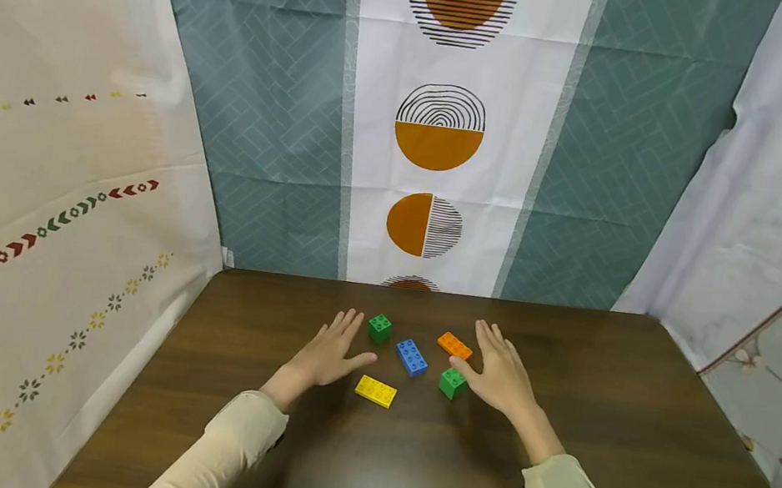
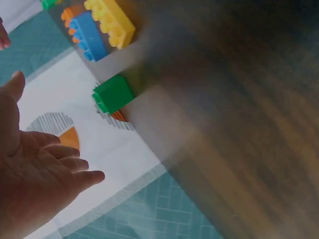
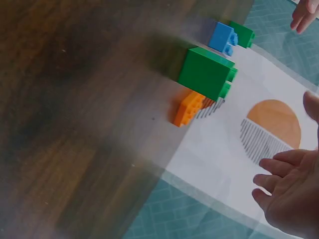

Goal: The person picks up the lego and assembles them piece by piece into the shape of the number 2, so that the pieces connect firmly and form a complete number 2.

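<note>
Pale glare on the dark tabletop (image 1: 393, 481); wrist views dimmer, hazy, soft

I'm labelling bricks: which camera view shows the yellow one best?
The head view: the yellow brick shows whole there, nothing covering it. The left wrist view shows it larger, but cut off by the top edge; the right wrist view doesn't show it.

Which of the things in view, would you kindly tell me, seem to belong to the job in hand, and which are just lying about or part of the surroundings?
Likely the job's:
yellow toy brick
blue toy brick
orange toy brick
farther green toy brick
nearer green toy brick

Just surroundings:
dark wood-grain table
teal-and-white curtain
cream patterned cloth
</note>
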Tool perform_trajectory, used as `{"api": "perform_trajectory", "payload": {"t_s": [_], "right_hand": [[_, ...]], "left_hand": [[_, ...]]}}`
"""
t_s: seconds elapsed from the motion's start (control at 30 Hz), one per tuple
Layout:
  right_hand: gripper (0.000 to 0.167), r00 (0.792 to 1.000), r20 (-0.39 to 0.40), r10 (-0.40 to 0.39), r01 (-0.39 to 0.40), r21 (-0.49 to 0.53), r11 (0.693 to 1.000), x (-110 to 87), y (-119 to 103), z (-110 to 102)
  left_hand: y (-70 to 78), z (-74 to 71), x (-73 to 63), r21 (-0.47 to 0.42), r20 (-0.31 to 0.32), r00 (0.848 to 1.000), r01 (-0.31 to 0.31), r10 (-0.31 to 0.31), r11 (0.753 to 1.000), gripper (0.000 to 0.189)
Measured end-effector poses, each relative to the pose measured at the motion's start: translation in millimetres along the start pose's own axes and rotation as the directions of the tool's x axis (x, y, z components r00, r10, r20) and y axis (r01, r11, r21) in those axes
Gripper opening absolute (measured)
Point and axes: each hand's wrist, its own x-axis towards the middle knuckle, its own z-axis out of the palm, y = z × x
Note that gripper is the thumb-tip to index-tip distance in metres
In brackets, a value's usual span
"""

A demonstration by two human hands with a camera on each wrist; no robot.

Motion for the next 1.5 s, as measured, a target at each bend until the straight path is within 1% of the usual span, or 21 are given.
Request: {"api": "perform_trajectory", "payload": {"t_s": [0.13,0.23,0.3,0.4,0.5,0.6,0.7,0.87,1.0,1.13,1.2,1.27,1.37,1.43,1.5], "right_hand": [[0.074,1.0,-0.016,0.009,-0.009,0.043,0.999,2.1,2.9,6.0],[0.069,0.999,-0.019,0.036,-0.034,0.078,0.996,4.2,5.7,10.4],[0.065,0.998,-0.009,0.058,-0.057,0.095,0.994,5.3,7.9,12.9],[0.061,0.996,0.004,0.088,-0.088,0.11,0.99,6.8,11.2,16.1],[0.059,0.996,0.001,0.094,-0.093,0.116,0.989,8.2,9.6,19.6],[0.056,0.997,-0.005,0.073,-0.071,0.131,0.989,7.6,3.9,23.3],[0.054,0.999,-0.012,0.044,-0.041,0.16,0.986,7.4,-6.6,28.9],[0.048,1.0,-0.019,0.015,-0.011,0.198,0.98,4.3,-25.6,42.4],[0.045,1.0,-0.009,-0.021,0.022,0.163,0.986,-0.1,-36.8,54.9],[0.045,0.998,0.02,-0.062,0.059,0.12,0.991,-1.7,-45.8,66.2],[0.045,0.995,0.049,-0.088,0.082,0.107,0.991,-1.6,-50.4,71.8],[0.046,0.988,0.091,-0.125,0.116,0.095,0.989,-1.0,-54.6,76.7],[0.05,0.975,0.162,-0.153,0.143,0.072,0.987,0.0,-59.3,83.2],[0.054,0.967,0.201,-0.157,0.153,0.035,0.988,0.5,-61.3,85.8],[0.058,0.962,0.227,-0.151,0.155,0.0,0.988,1.7,-62.7,87.7]], "left_hand": [[-5.1,3.1,0.0,-0.031,-0.014,1.0,0.009,-0.009,0.999,0.073],[-9.1,5.7,1.6,-0.065,-0.033,0.999,0.018,-0.02,0.998,0.065],[-12.7,8.3,3.8,-0.095,-0.063,0.998,0.01,-0.016,0.995,0.059],[-17.6,12.4,8.4,-0.133,-0.124,0.992,-0.016,0.0,0.991,0.052],[-22.0,15.4,13.0,-0.159,-0.169,0.986,-0.033,0.006,0.987,0.047],[-23.6,19.3,19.7,-0.172,-0.172,0.985,-0.031,0.001,0.985,0.047],[-25.5,23.7,26.6,-0.19,-0.174,0.985,-0.022,-0.011,0.982,0.047],[-27.6,32.1,35.6,-0.24,-0.216,0.975,-0.011,-0.043,0.971,0.048],[-27.4,38.4,41.9,-0.259,-0.235,0.97,0.002,-0.065,0.966,0.049],[-26.9,42.4,48.2,-0.258,-0.234,0.969,0.011,-0.074,0.966,0.051],[-26.5,44.6,51.4,-0.279,-0.238,0.967,0.021,-0.091,0.96,0.052],[-26.1,47.0,54.3,-0.309,-0.236,0.965,0.037,-0.114,0.95,0.055],[-24.6,51.7,58.4,-0.37,-0.21,0.966,0.067,-0.153,0.926,0.061],[-23.4,54.3,61.0,-0.395,-0.192,0.968,0.077,-0.164,0.915,0.064],[-22.3,56.2,64.5,-0.408,-0.184,0.967,0.085,-0.173,0.909,0.066]]}}
